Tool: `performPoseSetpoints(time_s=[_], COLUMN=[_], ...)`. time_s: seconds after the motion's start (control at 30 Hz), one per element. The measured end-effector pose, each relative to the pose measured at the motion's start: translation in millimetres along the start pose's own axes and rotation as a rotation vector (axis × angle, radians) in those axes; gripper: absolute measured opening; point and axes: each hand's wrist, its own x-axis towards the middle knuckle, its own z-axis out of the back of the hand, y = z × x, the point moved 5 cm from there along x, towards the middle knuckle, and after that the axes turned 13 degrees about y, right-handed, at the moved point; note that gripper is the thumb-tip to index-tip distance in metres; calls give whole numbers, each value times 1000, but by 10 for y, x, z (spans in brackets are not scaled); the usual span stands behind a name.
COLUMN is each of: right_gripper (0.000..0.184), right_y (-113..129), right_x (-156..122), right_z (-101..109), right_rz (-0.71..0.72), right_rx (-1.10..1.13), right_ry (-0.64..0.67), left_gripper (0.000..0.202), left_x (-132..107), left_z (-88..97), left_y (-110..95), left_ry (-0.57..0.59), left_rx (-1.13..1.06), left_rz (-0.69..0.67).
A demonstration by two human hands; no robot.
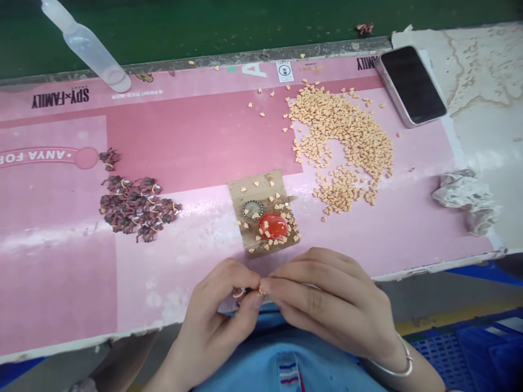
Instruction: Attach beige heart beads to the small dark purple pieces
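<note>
My left hand [218,313] and my right hand [327,302] meet at the near edge of the pink mat [196,141], fingertips pinched together. Between them sits a small dark piece with an orange bit, mostly hidden by the fingers. Just beyond the hands lies a brown cardboard square [265,215] carrying a red blob [273,225], a round metal cap [252,209] and scattered tan bits. A large heap of small tan heart-shaped pieces [347,136] spreads at the right. A pile of dark brown-red pieces [137,207] lies at the left.
A phone [412,84] lies face up at the back right. A clear plastic squeeze bottle [85,46] leans at the back left. A crumpled tissue [468,198] sits at the right edge. Blue crates [469,348] stand below on the right.
</note>
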Motion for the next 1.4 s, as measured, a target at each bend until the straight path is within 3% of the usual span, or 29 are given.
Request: performPoseSetpoints(time_s=[0.27,0.47,0.7,0.87,1.0,1.23,1.4], right_gripper=[18,21,9,15,16,19,20], right_y=[22,32,32,47,0,-276,-325], right_x=[14,25,44,86,78,6,39], right_z=[-56,-98,-132,-122,-83,105,88], right_rz=[-47,4,-95,-166,-184,-267,-247], right_rx=[-63,-80,-142,-119,-66,-282,-316], right_ry=[-69,-26,-157,-168,-148,-192,-127], left_gripper=[17,19,13,12,14,9,11], left_x=[-12,-20,-55,-51,-57,-115,-124], left_z=[21,43,38,32,19,124,197], left_y=[11,30,-14,-117,-113,34,38], left_ry=[-35,-55,-111,-85,-93,-185,-158], left_rx=[-13,32,295,598,708,527,509], left_rz=[9,16,-120,-223,-239,-114,-141])
